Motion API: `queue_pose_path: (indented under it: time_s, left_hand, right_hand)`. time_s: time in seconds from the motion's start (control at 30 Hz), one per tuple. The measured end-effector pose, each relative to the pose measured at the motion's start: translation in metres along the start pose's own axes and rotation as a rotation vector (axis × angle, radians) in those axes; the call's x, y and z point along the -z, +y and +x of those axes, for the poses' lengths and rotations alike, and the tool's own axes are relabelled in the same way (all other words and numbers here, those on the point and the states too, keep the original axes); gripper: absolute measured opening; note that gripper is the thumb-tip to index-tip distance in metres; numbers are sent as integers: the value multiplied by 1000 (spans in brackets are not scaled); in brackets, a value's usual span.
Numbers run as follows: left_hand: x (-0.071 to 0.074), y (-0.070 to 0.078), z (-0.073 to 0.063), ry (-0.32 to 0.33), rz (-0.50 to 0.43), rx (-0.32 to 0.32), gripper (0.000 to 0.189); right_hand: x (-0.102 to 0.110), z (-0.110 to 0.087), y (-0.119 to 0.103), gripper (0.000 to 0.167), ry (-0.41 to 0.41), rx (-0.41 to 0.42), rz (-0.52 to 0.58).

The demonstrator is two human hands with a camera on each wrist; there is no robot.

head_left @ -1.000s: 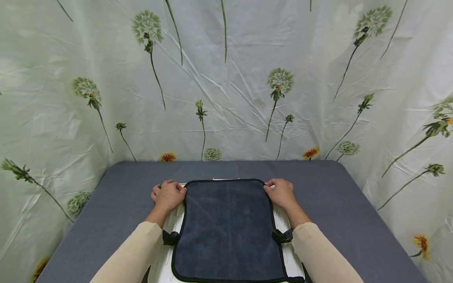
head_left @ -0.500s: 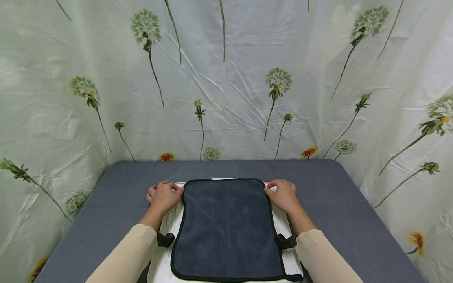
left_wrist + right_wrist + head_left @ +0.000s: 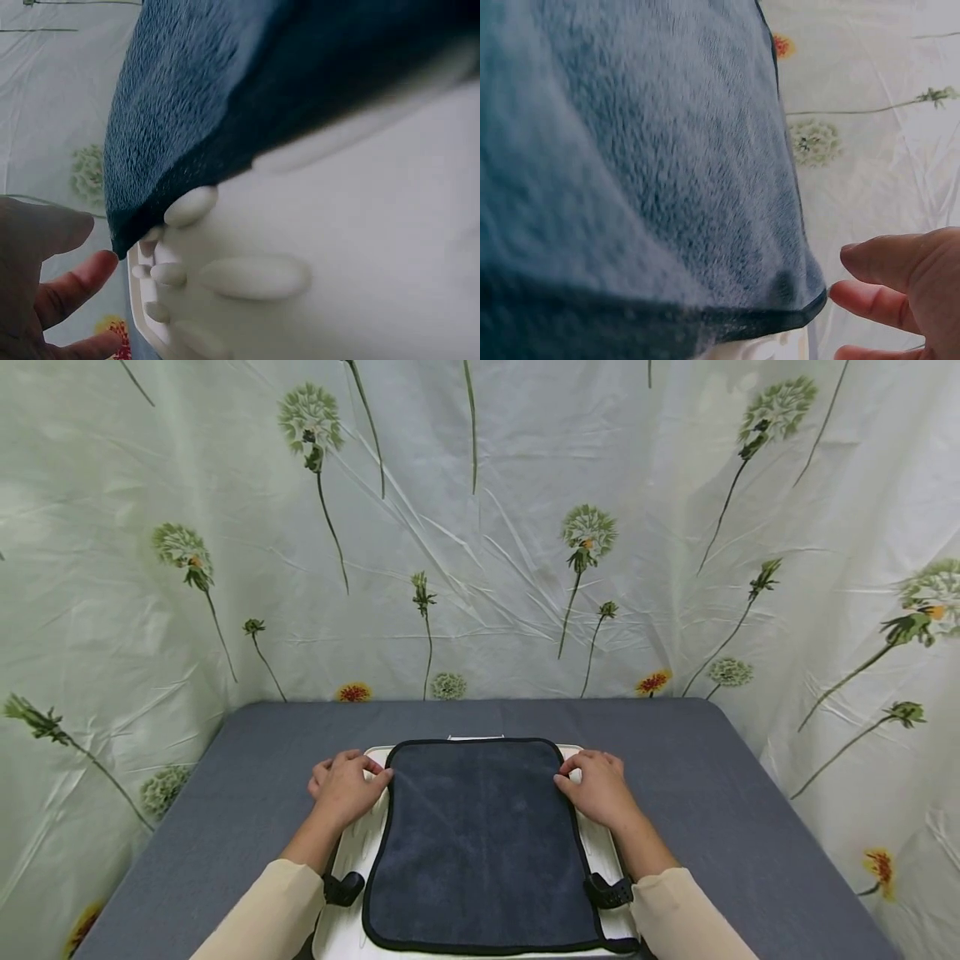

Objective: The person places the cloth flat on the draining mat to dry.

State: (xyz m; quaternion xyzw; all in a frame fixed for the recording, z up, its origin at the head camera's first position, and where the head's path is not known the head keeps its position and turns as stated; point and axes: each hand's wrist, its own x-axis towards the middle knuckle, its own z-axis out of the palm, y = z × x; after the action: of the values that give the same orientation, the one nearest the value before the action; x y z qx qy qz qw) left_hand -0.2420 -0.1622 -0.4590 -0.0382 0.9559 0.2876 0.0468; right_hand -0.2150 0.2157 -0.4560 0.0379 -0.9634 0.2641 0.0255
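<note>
A dark blue-grey cloth (image 3: pixel 483 852) with a black edge lies spread flat over a white plastic rack (image 3: pixel 352 910) in the head view. Rounded white pegs (image 3: pixel 255 277) rise from the rack in the left wrist view. My left hand (image 3: pixel 347 787) is at the cloth's far left corner; its thumb and forefinger stand apart, and the forefinger tip is at the cloth's edge. At the far right corner is my right hand (image 3: pixel 597 787), its thumb (image 3: pixel 885 259) likewise apart from the forefinger, whose tip meets or nearly meets the black edge. Most of the rack is hidden under the cloth.
A grey cloth-covered table (image 3: pixel 675 777) lies beneath everything. Behind and beside it hangs a pale curtain (image 3: pixel 480 527) printed with dandelions and flowers. Each wrist carries a black strap mount (image 3: pixel 609 892).
Both hands have loosened from the cloth's far corners, with thumbs parted from forefingers. They have drawn back slightly toward the near side. The cloth stays spread in place.
</note>
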Motion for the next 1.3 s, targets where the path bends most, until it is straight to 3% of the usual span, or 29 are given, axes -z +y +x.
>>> queue_pose_path:
  time_s: [0.27, 0.47, 0.87, 1.3]
  left_hand:
    - [-3, -1, -15, 1, -7, -30, 25]
    - [-5, -3, -29, -6, -1, -57, 22]
    - [-9, -8, -62, -31, -4, -15, 21]
    - [-13, -10, -86, 3, 22, 17, 23]
  right_hand:
    - [3, -15, -8, 11, -14, 17, -36]
    - [6, -33, -10, 10, -30, 9, 12]
    - [6, -76, -1, 8, 3, -59, 50]
    - [7, -101, -1, 9, 32, -82, 34]
